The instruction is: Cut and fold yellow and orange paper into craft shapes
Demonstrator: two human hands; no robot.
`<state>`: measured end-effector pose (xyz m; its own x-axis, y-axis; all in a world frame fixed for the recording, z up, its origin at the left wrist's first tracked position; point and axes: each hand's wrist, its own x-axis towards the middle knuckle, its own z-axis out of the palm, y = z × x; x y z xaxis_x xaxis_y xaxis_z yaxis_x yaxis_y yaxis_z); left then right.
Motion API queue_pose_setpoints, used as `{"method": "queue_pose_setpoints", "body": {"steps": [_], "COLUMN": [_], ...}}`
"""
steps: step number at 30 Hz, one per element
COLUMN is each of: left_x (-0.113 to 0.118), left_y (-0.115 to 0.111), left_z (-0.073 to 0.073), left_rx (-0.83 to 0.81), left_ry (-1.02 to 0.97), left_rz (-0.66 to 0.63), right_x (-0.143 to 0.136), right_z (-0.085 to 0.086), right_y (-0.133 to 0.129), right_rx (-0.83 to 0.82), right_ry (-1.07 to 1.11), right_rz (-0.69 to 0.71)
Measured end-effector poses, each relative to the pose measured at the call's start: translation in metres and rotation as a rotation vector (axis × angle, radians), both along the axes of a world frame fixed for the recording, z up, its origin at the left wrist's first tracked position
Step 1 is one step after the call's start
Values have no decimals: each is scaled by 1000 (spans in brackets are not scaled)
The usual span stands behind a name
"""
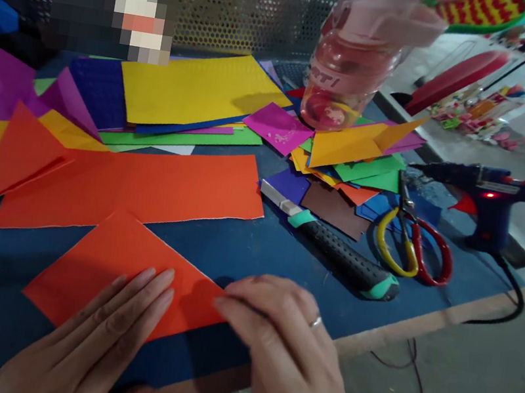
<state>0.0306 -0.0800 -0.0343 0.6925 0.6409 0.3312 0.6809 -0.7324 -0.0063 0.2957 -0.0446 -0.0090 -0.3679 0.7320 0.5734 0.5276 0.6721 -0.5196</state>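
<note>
An orange sheet of paper (103, 258) lies at an angle on the blue tabletop, near its front edge. My left hand (107, 325) rests flat on it, fingers stretched out. At the sheet's right corner, my right hand (284, 339) pinches the paper between thumb and fingertips; a ring shows on one finger. Just behind lies a longer orange strip of paper (170, 182), with a folded orange piece (25, 152) over its left end. Beyond my right hand is a utility knife (343, 256) with a black and teal handle.
Scissors (405, 239) with yellow and red handles lie right of the knife. A blue glue gun (496, 200), its red light lit, stands by the table's right edge with a trailing cord. Behind are yellow sheets (199, 90), coloured scraps (354, 148) and a pink bottle (353, 65).
</note>
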Motion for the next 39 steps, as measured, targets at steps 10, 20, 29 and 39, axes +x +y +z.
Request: {"method": "queue_pose_setpoints", "body": {"steps": [10, 20, 29, 39], "left_x": [9, 9, 7, -21], "left_y": [-6, -10, -28, -60], "left_z": [20, 22, 13, 13], "left_rx": [-49, -53, -70, -6], "left_ry": [119, 164, 53, 73], "left_rz": [25, 57, 129, 195], "right_x": [-17, -11, -7, -6], "right_z": [-16, -14, -12, -22], "right_y": [-7, -9, -7, -9], "right_rx": [178, 164, 161, 159], "right_ry": [-284, -354, -382, -299], "right_rz": [193, 255, 274, 267]}}
